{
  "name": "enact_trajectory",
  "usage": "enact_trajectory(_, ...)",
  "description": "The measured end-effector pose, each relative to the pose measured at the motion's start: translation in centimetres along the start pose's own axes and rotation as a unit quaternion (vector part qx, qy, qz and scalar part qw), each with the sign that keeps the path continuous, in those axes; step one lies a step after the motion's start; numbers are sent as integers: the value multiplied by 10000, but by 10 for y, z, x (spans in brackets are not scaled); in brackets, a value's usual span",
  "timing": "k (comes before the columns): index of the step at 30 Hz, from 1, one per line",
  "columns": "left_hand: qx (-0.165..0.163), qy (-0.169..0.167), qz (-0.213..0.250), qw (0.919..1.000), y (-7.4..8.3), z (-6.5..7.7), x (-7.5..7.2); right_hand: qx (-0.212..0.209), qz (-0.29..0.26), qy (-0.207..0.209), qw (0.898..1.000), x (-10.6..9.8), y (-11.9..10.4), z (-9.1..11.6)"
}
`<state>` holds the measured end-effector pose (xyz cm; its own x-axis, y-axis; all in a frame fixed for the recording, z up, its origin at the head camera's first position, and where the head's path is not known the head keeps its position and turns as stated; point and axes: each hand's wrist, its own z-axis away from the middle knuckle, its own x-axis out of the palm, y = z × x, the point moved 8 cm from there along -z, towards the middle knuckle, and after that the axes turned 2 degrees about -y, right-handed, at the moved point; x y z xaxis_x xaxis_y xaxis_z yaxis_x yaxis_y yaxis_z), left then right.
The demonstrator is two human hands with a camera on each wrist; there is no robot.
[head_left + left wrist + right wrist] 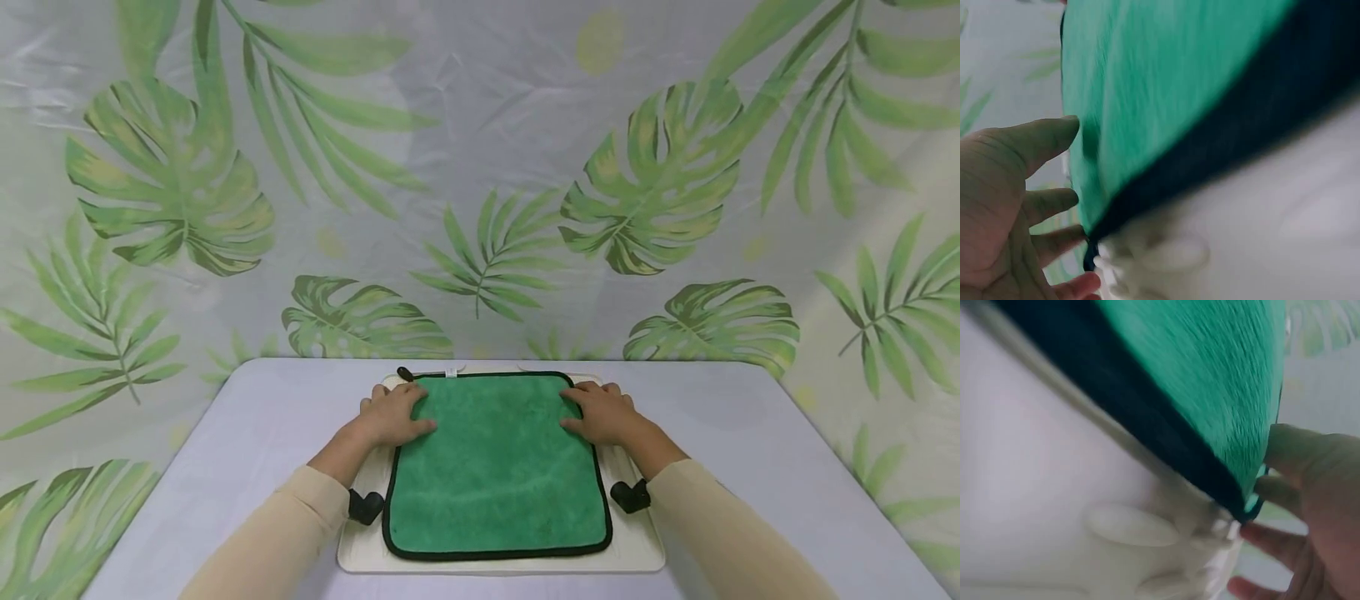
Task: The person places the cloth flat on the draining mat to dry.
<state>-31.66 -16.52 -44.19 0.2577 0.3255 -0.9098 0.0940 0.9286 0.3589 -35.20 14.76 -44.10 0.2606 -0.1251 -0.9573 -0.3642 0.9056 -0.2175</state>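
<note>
A green plush cloth [498, 467] with a black border lies flat over a cream tray [360, 550], covering most of it. My left hand [393, 414] rests at the cloth's far left edge, its fingers and thumb spread. In the left wrist view the fingertips [1067, 199] of that hand touch the green edge. At the far right edge rests my right hand [600, 412], mirroring the left, with its thumb and a finger on the cloth. The right wrist view shows extended fingers [1272, 540] along the border's corner. A small white tag [451, 373] sticks out from the cloth's back edge.
Behind the cloth's back left corner sits a small dark-tipped object [405, 374]. Raised petal shapes [1132, 525] mark the tray's surface. The tray stands on a white table [262, 417], and a leaf-print curtain [495, 167] hangs behind it.
</note>
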Motion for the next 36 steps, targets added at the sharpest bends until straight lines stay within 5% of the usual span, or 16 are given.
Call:
enact_trajectory(8, 371, -302, -119, 9988, 22, 33, 19, -47, 396, 6, 9992, 5, -16, 35)
enact_trajectory(22, 707, -380, 61, 9968, 12, 100, 29, -647, 486, 544, 9952, 16, -28, 94)
enact_trajectory(28, 1074, -253, 225, 9936, 16, 122, 33, -632, 160, 875, 9940, 19, -28, 100)
enact_trajectory(36, 1825, 333, 120, 9826, 27, 141, 29, -279, -495, 581, 9967, 31, -24, 112)
